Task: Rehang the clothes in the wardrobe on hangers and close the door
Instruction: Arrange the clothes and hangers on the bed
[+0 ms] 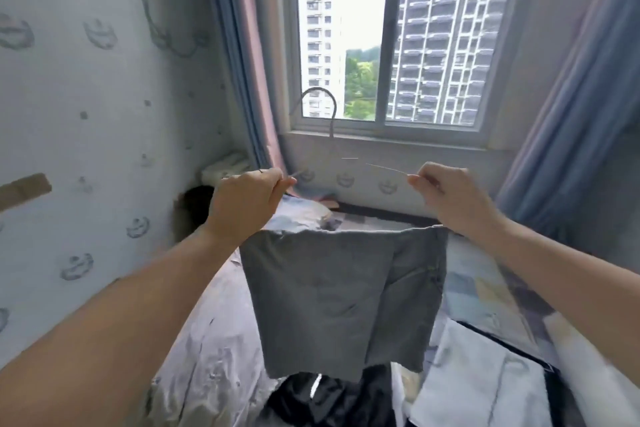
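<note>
1. My left hand (242,199) has its fingers curled round the left end of the thin wire hanger (333,121), and my right hand (446,194) is pinching the right end.
2. The grey garment (339,295) hangs below the hanger, between my wrists, over the bed (207,340).
3. There's a pile of black clothes (332,399) near me, and the window (381,45) is far behind.

Pinching the hanger (335,108) at its left end with the left hand (242,199) and at its right end with the right hand (446,199), holding it hook-up before the far window (381,45). Dangling grey shorts (339,305) between the wrists, over the bed (207,357) and near black clothes (332,399).
</note>
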A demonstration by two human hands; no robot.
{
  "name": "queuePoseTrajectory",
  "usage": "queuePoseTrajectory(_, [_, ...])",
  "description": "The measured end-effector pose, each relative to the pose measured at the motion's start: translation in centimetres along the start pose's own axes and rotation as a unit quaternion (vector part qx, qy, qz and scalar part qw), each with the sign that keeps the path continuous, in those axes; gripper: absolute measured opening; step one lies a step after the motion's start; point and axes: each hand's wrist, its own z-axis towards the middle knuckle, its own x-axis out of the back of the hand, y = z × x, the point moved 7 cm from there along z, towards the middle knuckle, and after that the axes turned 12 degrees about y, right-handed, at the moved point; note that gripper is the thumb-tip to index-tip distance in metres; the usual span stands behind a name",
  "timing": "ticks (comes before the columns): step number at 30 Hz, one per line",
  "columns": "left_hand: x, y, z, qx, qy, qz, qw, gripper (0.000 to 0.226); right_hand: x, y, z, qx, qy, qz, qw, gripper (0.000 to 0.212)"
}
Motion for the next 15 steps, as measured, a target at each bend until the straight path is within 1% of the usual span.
queuePoseTrajectory(3, [-6.2,3.9,0.1,-0.027,-0.042,-0.072,0.996,0.046,2.1,4.1,-2.1,-0.019,0.013,-0.076,0.997,0.038])
queuePoseTrajectory(7, [-12.3,9.5,-0.4,-0.065,-0.086,-0.167,0.980,0.043,5.1,8.5,-5.9,-0.072,0.039,-0.150,0.985,0.030])
queuePoseTrajectory(11, [-15.9,15.1,-1.6,-0.103,-0.109,-0.265,0.953,0.041,7.7,11.5,-10.3,-0.148,0.035,-0.192,0.970,0.033])
queuePoseTrajectory(15, [-18.3,19.7,-2.3,-0.127,-0.130,-0.318,0.931,0.043,10.1,13.3,-13.7,-0.209,0.015,-0.226,0.951,0.035])
